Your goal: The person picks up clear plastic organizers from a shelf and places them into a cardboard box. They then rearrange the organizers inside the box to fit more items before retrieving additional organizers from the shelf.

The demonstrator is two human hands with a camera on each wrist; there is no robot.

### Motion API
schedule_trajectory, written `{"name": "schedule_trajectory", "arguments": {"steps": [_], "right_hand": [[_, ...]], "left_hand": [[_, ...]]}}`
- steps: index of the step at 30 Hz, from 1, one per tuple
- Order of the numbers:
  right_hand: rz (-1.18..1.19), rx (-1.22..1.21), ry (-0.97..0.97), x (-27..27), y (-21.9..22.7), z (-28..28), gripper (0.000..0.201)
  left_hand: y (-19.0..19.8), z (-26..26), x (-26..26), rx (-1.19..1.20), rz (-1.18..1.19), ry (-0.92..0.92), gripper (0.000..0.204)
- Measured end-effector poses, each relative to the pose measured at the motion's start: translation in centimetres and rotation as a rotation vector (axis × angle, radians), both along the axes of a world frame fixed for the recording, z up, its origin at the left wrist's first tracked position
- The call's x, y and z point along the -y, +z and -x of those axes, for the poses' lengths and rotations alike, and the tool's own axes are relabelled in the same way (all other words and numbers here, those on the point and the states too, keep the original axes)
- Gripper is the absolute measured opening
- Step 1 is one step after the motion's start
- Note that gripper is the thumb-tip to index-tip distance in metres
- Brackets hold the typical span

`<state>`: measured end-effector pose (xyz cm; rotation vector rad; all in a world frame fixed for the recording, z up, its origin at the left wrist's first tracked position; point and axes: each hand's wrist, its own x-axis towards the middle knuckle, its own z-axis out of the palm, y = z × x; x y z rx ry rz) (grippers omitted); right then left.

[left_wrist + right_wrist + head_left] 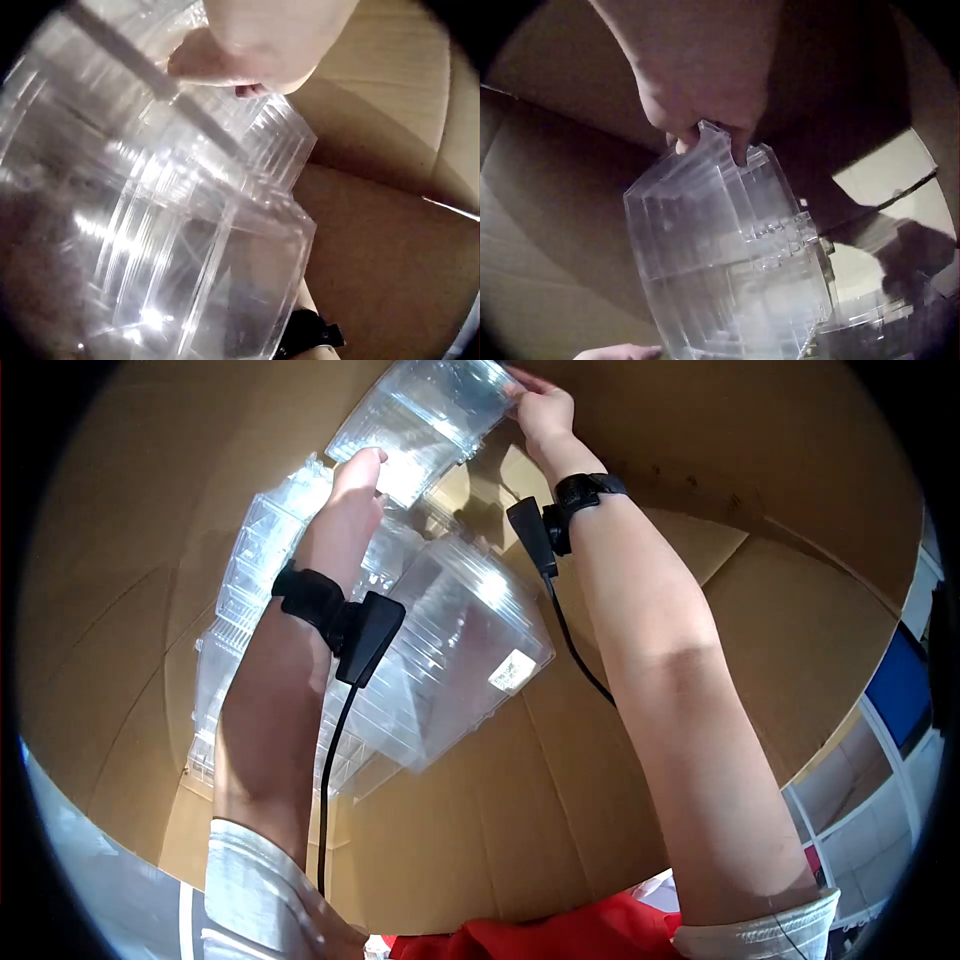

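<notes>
Clear plastic containers point(430, 415), brown cardboard box point(620, 800).

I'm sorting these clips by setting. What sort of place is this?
Probably a packing or stockroom area: both hands work inside a large cardboard box holding nested clear plastic containers, one bearing a label sticker.

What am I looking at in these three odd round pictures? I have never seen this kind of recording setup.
No machine here: a person works with bare hands, wearing three cameras. The large picture comes from a head camera looking down into a big cardboard box. The other two come from small black cameras strapped to each wrist, so each shows its own hand close up. The left hand and the right hand together hold a clear plastic container by its edges, raised above the rest. The right wrist view shows the fingers pinching its rim. Below lie more clear plastic containers, nested in stacks inside the box; one bears a white sticker.
</notes>
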<state>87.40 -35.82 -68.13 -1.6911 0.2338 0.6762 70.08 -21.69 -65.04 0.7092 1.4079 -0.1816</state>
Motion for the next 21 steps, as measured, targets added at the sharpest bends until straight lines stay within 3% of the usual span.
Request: {"name": "schedule_trajectory", "arguments": {"steps": [3, 6, 7, 11, 12, 15, 18, 21], "right_hand": [[0.145, 0.130, 0.129, 0.0, -0.4, -0.7, 0.021], [0.418, 0.303, 0.391, -0.2, 1.4, -1.5, 0.023], [0.490, 0.337, 0.450, -0.1, 1.4, -1.8, 0.024], [0.715, 0.361, 0.625, -1.2, 1.0, -2.7, 0.030], [0.758, 0.340, 0.651, -1.2, 1.0, -2.7, 0.031], [0.552, 0.044, 0.184, -0.7, 1.6, -1.1, 0.036], [0.211, -0.354, -0.367, 0.4, -0.1, 1.3, 0.036], [0.057, -0.891, -0.101, 4.7, -10.0, 3.5, 0.027]], "left_hand": [[4.0, -2.0, 1.2, -0.089, -0.053, 0.027, 0.057], [5.8, -2.5, 1.9, 0.086, -0.216, -0.492, 0.059], [6.4, -2.9, 1.7, 0.110, -0.277, -0.756, 0.056], [6.4, -2.3, 1.1, 0.147, -0.372, -1.149, 0.055], [7.0, -1.7, 0.9, 0.174, -0.354, -1.144, 0.054], [10.2, 0.4, 0.1, 0.203, -0.243, -1.184, 0.049], [12.0, 4.1, -1.0, 0.284, -0.544, -1.317, 0.045], [15.4, 6.9, -1.2, 0.211, -1.047, -1.632, 0.053]]}}
